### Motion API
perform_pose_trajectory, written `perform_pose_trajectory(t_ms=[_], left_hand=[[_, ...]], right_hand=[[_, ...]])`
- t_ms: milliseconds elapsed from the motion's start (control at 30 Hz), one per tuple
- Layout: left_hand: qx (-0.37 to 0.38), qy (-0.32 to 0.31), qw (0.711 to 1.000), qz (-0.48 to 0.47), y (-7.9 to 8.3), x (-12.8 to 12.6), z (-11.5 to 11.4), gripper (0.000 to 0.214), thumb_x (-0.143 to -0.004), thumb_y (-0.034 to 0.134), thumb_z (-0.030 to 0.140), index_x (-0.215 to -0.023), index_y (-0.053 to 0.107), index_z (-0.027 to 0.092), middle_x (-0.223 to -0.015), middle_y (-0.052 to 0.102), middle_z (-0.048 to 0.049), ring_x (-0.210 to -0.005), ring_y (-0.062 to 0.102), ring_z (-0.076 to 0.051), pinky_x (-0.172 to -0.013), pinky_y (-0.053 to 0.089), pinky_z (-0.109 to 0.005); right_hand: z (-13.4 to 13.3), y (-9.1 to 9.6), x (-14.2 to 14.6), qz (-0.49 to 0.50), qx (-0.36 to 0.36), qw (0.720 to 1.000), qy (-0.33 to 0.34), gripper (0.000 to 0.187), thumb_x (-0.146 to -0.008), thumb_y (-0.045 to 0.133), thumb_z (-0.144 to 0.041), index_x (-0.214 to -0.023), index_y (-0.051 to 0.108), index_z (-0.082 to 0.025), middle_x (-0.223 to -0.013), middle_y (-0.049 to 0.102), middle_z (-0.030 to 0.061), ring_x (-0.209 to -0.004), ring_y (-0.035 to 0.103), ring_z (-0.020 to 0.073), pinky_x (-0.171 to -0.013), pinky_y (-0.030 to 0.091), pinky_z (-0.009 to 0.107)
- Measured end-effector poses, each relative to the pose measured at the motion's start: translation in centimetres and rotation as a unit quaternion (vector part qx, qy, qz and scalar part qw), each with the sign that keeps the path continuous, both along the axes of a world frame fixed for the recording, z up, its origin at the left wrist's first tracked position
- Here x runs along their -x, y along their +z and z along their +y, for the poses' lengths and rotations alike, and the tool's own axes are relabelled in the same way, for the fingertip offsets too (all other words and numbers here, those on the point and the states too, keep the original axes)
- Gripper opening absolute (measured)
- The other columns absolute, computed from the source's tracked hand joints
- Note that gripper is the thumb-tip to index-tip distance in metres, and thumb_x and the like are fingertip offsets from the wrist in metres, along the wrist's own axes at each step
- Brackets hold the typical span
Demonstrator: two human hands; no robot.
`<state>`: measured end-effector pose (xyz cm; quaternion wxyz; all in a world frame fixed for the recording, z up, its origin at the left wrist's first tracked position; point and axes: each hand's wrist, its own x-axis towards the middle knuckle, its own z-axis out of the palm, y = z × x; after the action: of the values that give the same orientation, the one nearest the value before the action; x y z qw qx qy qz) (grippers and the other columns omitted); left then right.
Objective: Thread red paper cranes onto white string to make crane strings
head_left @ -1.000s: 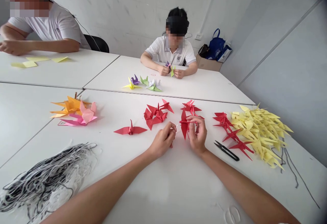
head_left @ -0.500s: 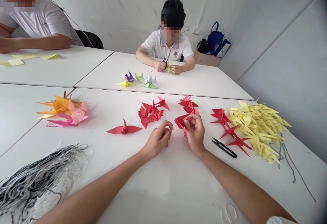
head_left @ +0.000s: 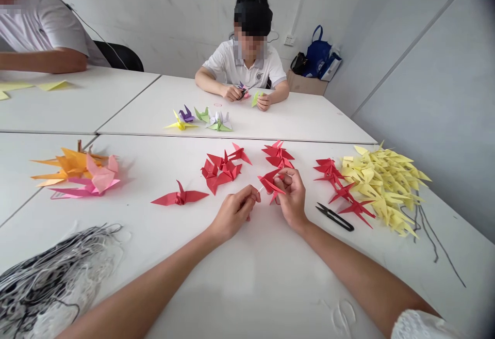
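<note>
Over the middle of the table, my right hand [head_left: 293, 197] pinches a red paper crane [head_left: 271, 183], its folded points facing left. A thin white thread [head_left: 261, 190] runs from the crane to my left hand [head_left: 235, 210], whose fingertips are closed on it. Behind my hands lie more red cranes [head_left: 222, 166] in a cluster and another red pair [head_left: 278, 154]. A single red crane [head_left: 180, 196] rests to the left of my left hand. Black thread snips [head_left: 334, 217] lie right of my right hand, beside a row of red cranes [head_left: 343, 190].
A heap of yellow cranes [head_left: 381, 184] fills the right side. Orange and pink cranes [head_left: 83, 166] sit at left, above a bundle of black and white string [head_left: 54, 272]. Across the table a person [head_left: 247, 55] holds scissors and green paper; another person [head_left: 42, 29] sits far left.
The view has shifted slightly right. The red crane in my right hand has turned so more of its body shows. The person opposite has moved the scissors and green paper apart.
</note>
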<state>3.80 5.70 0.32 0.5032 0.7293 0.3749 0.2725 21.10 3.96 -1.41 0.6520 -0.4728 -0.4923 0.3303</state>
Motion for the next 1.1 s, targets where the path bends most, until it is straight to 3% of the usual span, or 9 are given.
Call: perform_pose_trajectory(t_ms=[200,567,1100], left_hand=[[-0.009,0.004,1.000,0.008,-0.20,0.02,0.00,0.022,-0.094,0.033,0.023,-0.090,0.055,0.021,-0.064,0.043,0.0053,-0.053,0.051,-0.010,-0.054,0.040,-0.021],[-0.014,0.003,1.000,0.021,-0.05,-0.05,-0.06,0.021,-0.094,0.033,0.023,-0.090,0.054,0.021,-0.064,0.045,0.0053,-0.053,0.051,-0.010,-0.054,0.039,-0.022],[-0.007,0.004,1.000,0.025,-0.12,-0.01,-0.11,0.021,-0.095,0.033,0.023,-0.091,0.054,0.022,-0.064,0.044,0.0058,-0.053,0.052,-0.010,-0.056,0.039,-0.021]], right_hand=[[0.09,-0.04,-0.02,-0.014,-0.018,1.000,-0.007,0.019,-0.093,0.059,-0.039,-0.099,0.050,-0.024,-0.074,0.061,-0.0023,-0.059,0.062,0.0144,-0.053,0.050,0.026],[0.10,-0.54,-0.18,-0.029,-0.027,0.999,-0.009,0.018,-0.093,0.061,-0.036,-0.101,0.053,-0.023,-0.078,0.062,-0.0008,-0.063,0.059,0.0138,-0.057,0.049,0.027],[0.05,-0.40,-0.11,-0.007,-0.030,0.999,-0.012,0.016,-0.093,0.061,-0.035,-0.099,0.053,-0.023,-0.077,0.060,-0.0015,-0.057,0.056,0.0106,-0.050,0.045,0.022]])
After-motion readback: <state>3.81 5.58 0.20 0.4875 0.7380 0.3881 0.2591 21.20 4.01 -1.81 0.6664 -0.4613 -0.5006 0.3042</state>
